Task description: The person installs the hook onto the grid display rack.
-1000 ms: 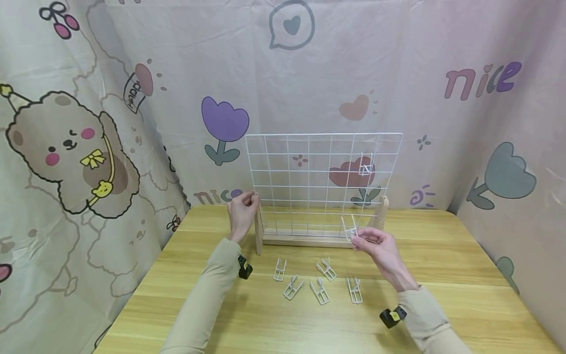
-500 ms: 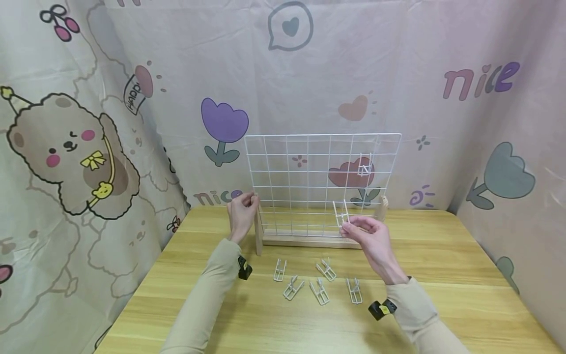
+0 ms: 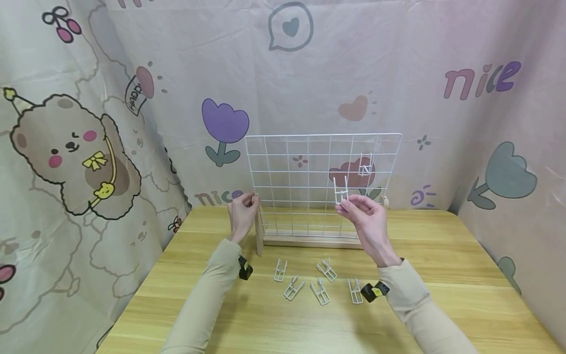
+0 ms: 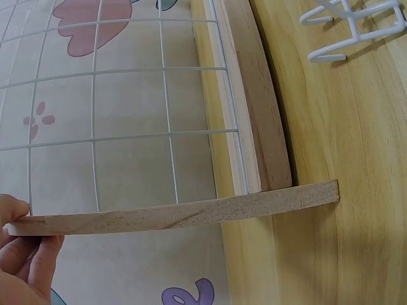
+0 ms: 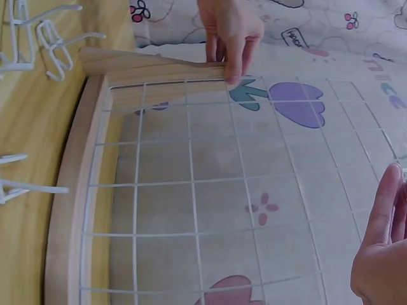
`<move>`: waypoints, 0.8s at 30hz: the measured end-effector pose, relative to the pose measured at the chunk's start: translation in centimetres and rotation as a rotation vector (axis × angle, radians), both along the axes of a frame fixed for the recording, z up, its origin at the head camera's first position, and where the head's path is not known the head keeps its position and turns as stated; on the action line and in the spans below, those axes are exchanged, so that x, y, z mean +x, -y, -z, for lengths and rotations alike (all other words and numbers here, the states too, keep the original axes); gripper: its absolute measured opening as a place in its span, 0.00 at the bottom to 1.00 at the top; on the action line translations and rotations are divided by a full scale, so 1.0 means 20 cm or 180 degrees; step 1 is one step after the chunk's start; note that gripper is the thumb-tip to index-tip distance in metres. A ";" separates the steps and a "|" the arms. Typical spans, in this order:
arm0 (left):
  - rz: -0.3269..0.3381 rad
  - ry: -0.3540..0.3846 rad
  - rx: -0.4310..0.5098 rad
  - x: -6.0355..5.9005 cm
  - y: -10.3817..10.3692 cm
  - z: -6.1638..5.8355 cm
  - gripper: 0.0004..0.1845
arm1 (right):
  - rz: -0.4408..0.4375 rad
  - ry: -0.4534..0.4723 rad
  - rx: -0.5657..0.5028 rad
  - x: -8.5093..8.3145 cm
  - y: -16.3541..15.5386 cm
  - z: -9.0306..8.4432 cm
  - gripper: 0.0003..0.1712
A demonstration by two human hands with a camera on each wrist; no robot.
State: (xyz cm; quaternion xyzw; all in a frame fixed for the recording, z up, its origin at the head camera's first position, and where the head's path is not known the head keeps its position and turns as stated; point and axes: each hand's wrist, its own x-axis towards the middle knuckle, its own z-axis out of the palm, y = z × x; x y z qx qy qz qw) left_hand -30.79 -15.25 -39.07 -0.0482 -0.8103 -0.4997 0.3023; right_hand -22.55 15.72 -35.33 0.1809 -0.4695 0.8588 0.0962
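Note:
A white wire grid panel (image 3: 323, 134) stands upright in a wooden base (image 3: 309, 241). My left hand (image 3: 243, 211) pinches the top of the base's left wooden upright (image 4: 172, 215), beside the grid. In front of the grid's right half, my right hand (image 3: 368, 221) holds a white double-prong hook (image 3: 341, 192) between thumb and fingers, its prongs pointing up. Another white hook (image 3: 365, 170) hangs on the grid at the upper right. In the right wrist view my right hand (image 5: 385, 260) is cut off at the edge, and its hook is mostly hidden.
Several more white hooks (image 3: 320, 292) lie spread on the wooden table (image 3: 283, 324) in front of the base. A printed curtain (image 3: 177, 59) hangs behind and at both sides. The right upright (image 3: 385, 201) is partly behind my right hand.
My right hand has lifted the hook from near the base's bottom rail, up and slightly left, to mid-height before the grid. My left hand has stayed on the upright.

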 end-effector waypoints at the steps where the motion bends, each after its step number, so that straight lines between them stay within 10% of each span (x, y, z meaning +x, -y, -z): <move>1: 0.0004 0.0003 0.0005 0.00 0.00 0.00 0.14 | -0.0006 0.0002 -0.0028 -0.01 0.00 -0.01 0.08; 24: -0.0016 0.0012 0.0005 0.01 0.00 0.00 0.14 | 0.0061 0.0111 -0.0431 -0.14 0.15 -0.18 0.12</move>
